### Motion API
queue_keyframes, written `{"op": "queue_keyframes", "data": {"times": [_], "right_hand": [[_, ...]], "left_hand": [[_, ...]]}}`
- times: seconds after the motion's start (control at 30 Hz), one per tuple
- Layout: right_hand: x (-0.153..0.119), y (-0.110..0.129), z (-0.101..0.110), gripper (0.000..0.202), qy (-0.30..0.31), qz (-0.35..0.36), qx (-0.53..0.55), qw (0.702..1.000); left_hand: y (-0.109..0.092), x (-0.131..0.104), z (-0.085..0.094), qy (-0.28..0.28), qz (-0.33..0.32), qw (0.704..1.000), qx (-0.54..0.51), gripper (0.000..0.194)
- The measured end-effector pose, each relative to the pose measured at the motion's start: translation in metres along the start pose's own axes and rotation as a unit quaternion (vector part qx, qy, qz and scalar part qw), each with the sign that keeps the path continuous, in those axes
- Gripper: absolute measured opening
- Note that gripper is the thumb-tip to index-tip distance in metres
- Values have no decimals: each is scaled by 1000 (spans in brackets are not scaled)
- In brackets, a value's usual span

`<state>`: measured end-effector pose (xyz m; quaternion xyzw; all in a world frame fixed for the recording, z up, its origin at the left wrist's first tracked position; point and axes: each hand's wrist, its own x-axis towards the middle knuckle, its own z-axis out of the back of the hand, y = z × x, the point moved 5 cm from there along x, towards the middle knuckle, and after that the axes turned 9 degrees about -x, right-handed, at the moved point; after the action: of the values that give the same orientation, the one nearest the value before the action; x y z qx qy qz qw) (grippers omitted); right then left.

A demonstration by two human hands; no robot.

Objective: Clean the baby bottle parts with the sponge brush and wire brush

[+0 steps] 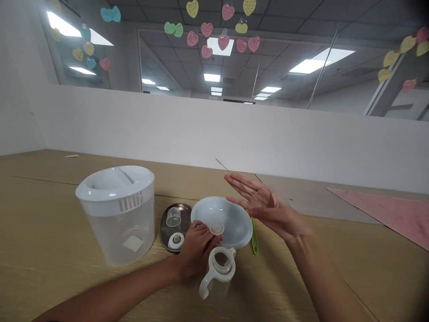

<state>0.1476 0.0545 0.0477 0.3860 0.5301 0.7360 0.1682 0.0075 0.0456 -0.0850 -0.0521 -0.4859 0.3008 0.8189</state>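
Note:
In the head view my left hand (198, 247) is closed around a small clear round piece (216, 229), held over the near rim of a white bowl (236, 219). Most of that piece is hidden by the fingers. My right hand (259, 201) is turned palm up with its fingers stretched out. Across the palm lies a thin metal rod (222, 164), held near the thumb, its tip pointing to the far left. A clear bottle with a white handled collar (231, 269) stands upright just nearer than the bowl, with its mouth uncovered.
Left of the bowl, a metal tray (165, 232) carries a clear cap (174, 217) and a white ring-shaped part (176, 241). A lidded clear bin (122, 232) stands farther left. Beside the bowl's right lies a green-handled tool (254, 241). Pink sheet (385, 210) lies far right; a white wall (167, 125) rises behind.

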Motion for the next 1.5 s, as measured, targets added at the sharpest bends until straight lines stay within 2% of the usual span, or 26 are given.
{"op": "queue_keyframes", "data": {"times": [0.47, 0.63, 0.7, 0.8, 0.87, 0.93, 1.0, 1.1, 1.27, 1.5], "right_hand": [[4, -3, 1, 67, -53, 18, -21, 998], [1, -1, 0, 74, -36, 16, -35, 999], [1, -2, 0, 69, -42, 4, -44, 998], [3, -6, 3, 50, -82, -32, -66, 994], [5, -9, 6, 34, -133, -57, -101, 984], [6, -11, 9, 31, -182, -73, -150, 969], [6, -11, 7, 35, -199, -79, -194, 957], [5, -7, -2, 38, -179, -64, -258, 947], [4, -8, -16, 46, -123, -59, -418, 898], [10, -30, -21, 51, -62, -88, -441, 891]], "left_hand": [[2, 0, -1, 1, -4, 1000, 2, 28], [3, -2, -2, -5, -7, 1000, 5, 27], [3, -2, -2, -8, -10, 1000, 8, 27], [3, -1, -2, -5, -9, 1000, 11, 28], [3, -1, -3, 2, -4, 1000, 12, 29], [4, -1, -3, 8, 3, 1000, 12, 30], [6, -2, -4, 9, 7, 1000, 10, 29], [7, -3, -4, 8, 4, 1000, 9, 27], [6, -2, -2, -4, -5, 1000, -6, 25], [3, -1, -2, 7, -4, 1000, 6, 26]]}}
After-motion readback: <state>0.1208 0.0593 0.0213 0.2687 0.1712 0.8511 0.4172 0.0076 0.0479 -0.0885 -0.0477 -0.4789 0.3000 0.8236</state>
